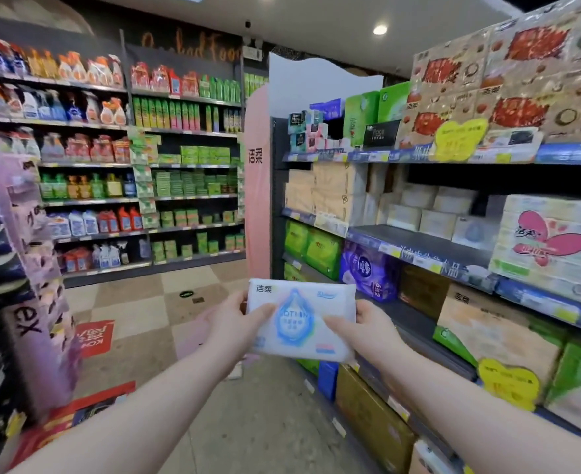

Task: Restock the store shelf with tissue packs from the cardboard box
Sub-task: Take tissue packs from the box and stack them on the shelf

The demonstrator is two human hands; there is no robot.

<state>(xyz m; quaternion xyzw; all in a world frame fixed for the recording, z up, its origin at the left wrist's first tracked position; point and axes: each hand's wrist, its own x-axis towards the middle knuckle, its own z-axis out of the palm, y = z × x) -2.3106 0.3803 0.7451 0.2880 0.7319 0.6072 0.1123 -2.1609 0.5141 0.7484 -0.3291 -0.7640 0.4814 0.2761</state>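
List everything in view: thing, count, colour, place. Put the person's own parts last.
Tissue pack: one, white with a blue drop, held in mid-aisle between both hands.
Right shelf unit: one, grey boards with blue price strips, partly bare on the middle board.
White tissue packs: several, at the back of that middle board.
Purple pack: one, on the board below.
Pink-flower pack: one, cream, right end of the middle board.
Left shelves: bottles and boxes, too many to count, mostly green, red, orange.
Floor: beige checked tiles, red sticker.
Cardboard box: not in view.
Left hand: one, gripping the pack's left edge.
Right hand: one, gripping its right edge.
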